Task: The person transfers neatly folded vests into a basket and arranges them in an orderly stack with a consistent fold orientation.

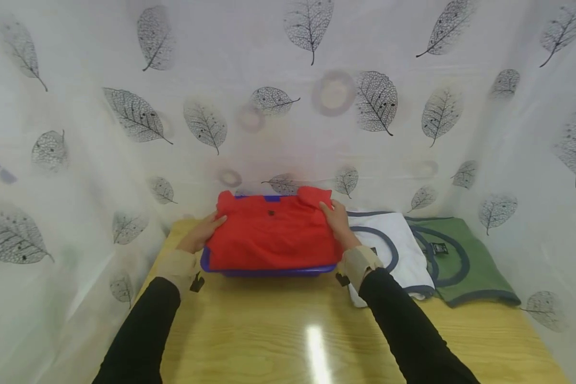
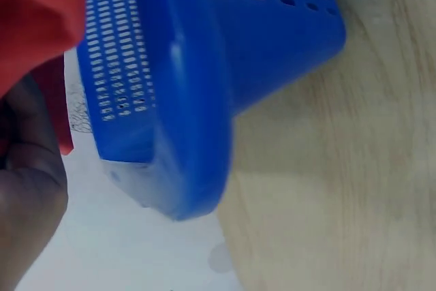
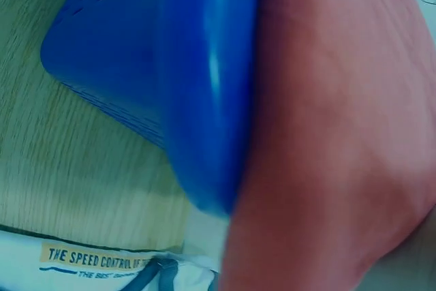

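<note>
A red garment (image 1: 273, 237) with a small dark mark near its top edge is spread over a blue plastic basket (image 1: 269, 272). My left hand (image 1: 202, 233) grips the garment's left side, its thumb lying on the front of the cloth. On the other side, my right hand (image 1: 337, 220) pinches the upper right part, where the fabric is bunched. In the left wrist view, curled fingers (image 2: 27, 124) sit against the red cloth beside the basket's slotted wall (image 2: 116, 39). Most of the basket's inside is hidden under the garment in the head view.
Right of the basket, a white garment (image 1: 408, 250) with grey trim lies on the wooden table (image 1: 264, 325). A green garment (image 1: 480, 261) with similar trim lies beyond it, partly overlapped. A leaf-printed curtain (image 1: 269, 42) hangs behind and along both sides.
</note>
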A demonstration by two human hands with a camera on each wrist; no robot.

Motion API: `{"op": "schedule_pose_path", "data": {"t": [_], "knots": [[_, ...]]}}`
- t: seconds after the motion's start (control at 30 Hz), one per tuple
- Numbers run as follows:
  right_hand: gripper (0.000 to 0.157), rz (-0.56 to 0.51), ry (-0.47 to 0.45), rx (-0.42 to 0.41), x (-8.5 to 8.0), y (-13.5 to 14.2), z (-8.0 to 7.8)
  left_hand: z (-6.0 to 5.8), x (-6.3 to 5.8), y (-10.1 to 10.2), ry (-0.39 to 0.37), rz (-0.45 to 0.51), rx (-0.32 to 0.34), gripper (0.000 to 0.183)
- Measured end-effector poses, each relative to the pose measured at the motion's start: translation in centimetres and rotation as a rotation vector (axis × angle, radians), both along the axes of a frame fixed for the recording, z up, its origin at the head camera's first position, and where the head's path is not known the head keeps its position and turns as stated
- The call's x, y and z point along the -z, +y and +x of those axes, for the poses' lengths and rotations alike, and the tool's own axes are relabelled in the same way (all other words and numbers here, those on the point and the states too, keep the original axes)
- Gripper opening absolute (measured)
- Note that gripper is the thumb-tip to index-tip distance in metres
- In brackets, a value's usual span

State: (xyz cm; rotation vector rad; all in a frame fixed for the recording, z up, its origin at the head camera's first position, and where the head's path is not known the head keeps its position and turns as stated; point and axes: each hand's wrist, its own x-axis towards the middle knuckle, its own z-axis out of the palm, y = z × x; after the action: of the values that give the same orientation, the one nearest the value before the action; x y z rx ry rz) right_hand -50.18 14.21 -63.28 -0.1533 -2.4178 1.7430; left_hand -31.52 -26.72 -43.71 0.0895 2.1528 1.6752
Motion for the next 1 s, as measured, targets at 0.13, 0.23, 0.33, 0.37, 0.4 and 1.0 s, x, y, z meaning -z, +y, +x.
{"op": "schedule_pose_path", "data": {"t": [0.13,0.23,0.33,0.37,0.4,1.0], "knots": [[0.06,0.034,0.026,0.008,4.3,0.4,-3.7,-0.5,0.8,0.0,-0.016,-0.023,-0.02,0.069],[0.054,0.073,-0.005,0.02,-3.0,-1.6,2.6,-0.7,1.2,0.1,-0.02,-0.046,-0.024,0.069],[0.053,0.114,-0.041,0.019,-9.5,-3.5,8.4,-0.4,0.5,0.4,-0.035,-0.067,-0.029,0.066],[0.056,0.123,-0.061,0.005,-10.5,-3.7,9.3,-0.3,0.2,0.5,-0.036,-0.087,-0.026,0.065],[0.057,0.133,-0.039,0.014,-10.2,-3.8,9.2,-0.3,0.0,0.6,-0.035,-0.101,-0.026,0.064],[0.069,0.463,-0.023,-0.124,-9.8,-5.1,10.1,-9.6,12.4,-3.1,0.146,-0.425,-0.03,0.084]]}}
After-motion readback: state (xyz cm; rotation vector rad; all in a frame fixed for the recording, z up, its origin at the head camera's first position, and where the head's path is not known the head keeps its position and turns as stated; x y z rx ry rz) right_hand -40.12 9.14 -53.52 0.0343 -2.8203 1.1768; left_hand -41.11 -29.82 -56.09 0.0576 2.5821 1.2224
